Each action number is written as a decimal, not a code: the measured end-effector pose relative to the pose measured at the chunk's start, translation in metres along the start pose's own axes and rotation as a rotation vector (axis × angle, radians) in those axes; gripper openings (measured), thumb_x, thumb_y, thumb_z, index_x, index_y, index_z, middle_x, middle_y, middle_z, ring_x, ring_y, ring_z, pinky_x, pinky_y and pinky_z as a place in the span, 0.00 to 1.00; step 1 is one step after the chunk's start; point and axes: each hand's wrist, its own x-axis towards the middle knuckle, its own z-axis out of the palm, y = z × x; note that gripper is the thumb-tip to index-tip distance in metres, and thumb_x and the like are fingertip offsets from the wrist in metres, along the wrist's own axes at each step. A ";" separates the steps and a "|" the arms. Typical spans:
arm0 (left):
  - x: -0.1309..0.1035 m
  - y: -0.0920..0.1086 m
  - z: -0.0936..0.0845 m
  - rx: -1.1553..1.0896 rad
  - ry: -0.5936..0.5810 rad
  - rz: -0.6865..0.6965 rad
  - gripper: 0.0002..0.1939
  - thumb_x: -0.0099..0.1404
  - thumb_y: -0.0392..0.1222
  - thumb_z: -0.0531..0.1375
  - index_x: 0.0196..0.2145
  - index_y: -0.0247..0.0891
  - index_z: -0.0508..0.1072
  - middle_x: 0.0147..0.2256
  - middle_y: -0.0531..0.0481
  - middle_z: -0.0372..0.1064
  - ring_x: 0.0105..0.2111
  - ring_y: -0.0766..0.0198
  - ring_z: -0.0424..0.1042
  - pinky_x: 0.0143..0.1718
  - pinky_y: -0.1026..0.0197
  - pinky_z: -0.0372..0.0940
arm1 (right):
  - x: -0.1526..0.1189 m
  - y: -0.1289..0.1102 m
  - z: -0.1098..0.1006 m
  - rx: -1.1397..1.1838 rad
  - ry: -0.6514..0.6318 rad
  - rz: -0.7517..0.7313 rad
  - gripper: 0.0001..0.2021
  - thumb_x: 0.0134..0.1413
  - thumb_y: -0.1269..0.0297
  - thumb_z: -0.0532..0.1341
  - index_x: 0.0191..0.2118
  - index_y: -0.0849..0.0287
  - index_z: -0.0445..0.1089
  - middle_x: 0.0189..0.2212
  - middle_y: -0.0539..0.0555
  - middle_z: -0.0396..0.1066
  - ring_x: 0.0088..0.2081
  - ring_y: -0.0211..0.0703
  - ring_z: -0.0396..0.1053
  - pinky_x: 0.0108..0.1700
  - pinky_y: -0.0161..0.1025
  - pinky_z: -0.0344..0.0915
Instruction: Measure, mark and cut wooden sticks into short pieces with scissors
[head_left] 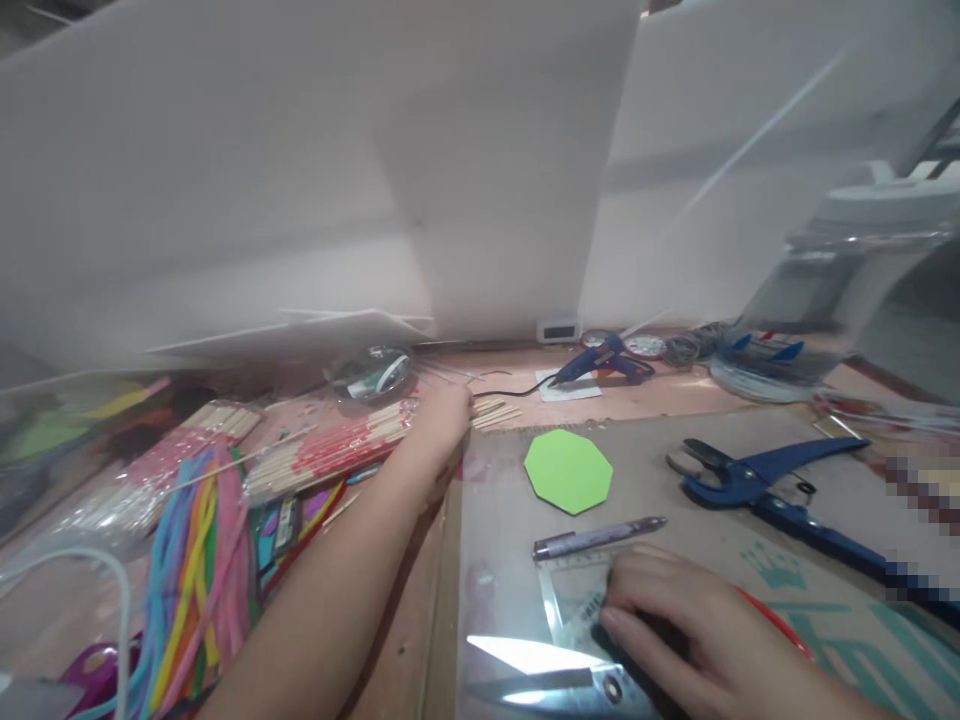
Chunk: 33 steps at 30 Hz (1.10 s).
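Observation:
My left hand reaches to the back, beside the end of a plastic-wrapped bundle of wooden sticks and some loose sticks. Its fingers are hidden behind the hand. My right hand rests low on the cardboard, fingers curled in; what they may hold is hidden. Just left of it lie a clear ruler and open scissors, whose handles are out of sight. Beyond it are a pen and a bright green octagon, flat on the cardboard.
Blue cutting pliers lie to the right, with a large clear jug behind. A blue glue gun stands at the back before white panels. Colourful pipe cleaners and another stick bundle are at left.

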 end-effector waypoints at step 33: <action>-0.007 0.009 0.000 -0.200 0.082 0.040 0.10 0.66 0.39 0.58 0.39 0.39 0.79 0.40 0.44 0.80 0.40 0.56 0.75 0.38 0.61 0.62 | -0.001 -0.002 -0.001 0.008 -0.014 -0.027 0.16 0.66 0.62 0.54 0.26 0.58 0.62 0.27 0.52 0.68 0.31 0.40 0.66 0.34 0.36 0.58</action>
